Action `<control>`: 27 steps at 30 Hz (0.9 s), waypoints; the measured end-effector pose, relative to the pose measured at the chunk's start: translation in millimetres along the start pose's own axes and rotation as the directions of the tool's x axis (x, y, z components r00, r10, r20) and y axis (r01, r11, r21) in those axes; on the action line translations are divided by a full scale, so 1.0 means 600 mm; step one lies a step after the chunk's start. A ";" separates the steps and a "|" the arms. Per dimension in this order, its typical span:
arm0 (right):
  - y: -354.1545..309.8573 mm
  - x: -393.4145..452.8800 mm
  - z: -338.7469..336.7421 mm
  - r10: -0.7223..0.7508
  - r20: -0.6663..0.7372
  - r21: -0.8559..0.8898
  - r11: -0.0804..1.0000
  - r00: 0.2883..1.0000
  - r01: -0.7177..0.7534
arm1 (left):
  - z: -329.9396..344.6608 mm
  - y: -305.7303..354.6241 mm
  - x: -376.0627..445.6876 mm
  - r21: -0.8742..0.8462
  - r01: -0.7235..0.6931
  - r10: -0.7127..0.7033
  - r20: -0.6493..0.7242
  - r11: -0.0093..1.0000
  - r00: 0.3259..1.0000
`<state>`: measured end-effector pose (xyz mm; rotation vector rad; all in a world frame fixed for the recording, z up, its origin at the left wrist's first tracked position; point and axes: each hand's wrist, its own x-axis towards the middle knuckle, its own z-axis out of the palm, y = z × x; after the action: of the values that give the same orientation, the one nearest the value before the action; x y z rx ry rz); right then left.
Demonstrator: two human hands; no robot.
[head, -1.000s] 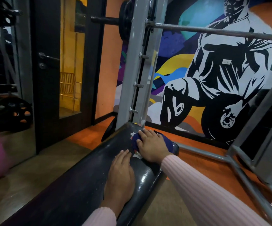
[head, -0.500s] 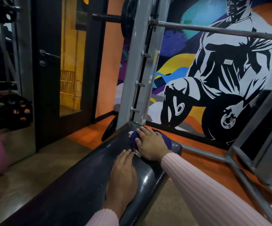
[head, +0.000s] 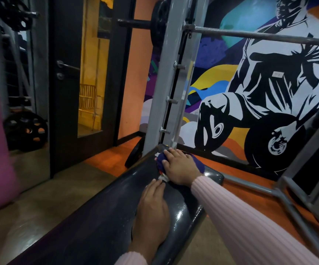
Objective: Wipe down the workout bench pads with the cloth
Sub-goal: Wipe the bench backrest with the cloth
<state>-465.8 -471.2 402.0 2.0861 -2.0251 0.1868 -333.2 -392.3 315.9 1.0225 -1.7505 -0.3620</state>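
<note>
Moved: right hand (head: pixel 179 166) and the cloth have slid a bit further up the pad toward the far end since a second ago; left hand looks like it stayed put.
Left hand (head: pixel 153 205): flat, palm down on the long black glossy vinyl bench pad (head: pixel 97 222), fingers straight and together pointing up the pad, not gripping anything, just bracing. Pink ribbed sleeve at the wrist.
Cloth: one dark blue bunched-up cloth (head: pixel 161 162) with a bit of white and coloured print poking out, sitting on the far end of the pad, just past the left fingertips.
Right hand: palm pressed down on top of the cloth, fingers spread over it, arm stretched out long in the same pink ribbed sleeve.
Count: two hands, one cloth, one pad in view.
Behind: grey steel rack upright (head: pixel 166 77) right at the pad's far end, one bare steel barbell (head: pixel 260 35) across it, painted lifter mural (head: pixel 265 96) on the wall.
</note>
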 end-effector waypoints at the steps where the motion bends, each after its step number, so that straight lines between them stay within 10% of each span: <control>1: -0.008 -0.007 0.003 -0.041 0.006 -0.008 0.999 0.999 0.041 | -0.001 0.002 0.000 -0.007 0.009 -0.008 0.006 1.000 1.000; 19: 0.019 -0.066 -0.004 -0.229 -0.059 -0.015 0.974 0.972 0.228 | -0.001 0.000 -0.001 0.004 0.006 -0.006 -0.015 1.000 1.000; 27: 0.011 0.003 -0.011 -0.045 0.027 0.031 0.999 0.999 0.044 | -0.001 0.001 -0.001 0.001 0.009 -0.009 -0.013 1.000 1.000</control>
<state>-471.9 -471.5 409.4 2.1617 -2.0016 0.1824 -332.8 -391.3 316.1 1.0315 -1.7357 -0.3591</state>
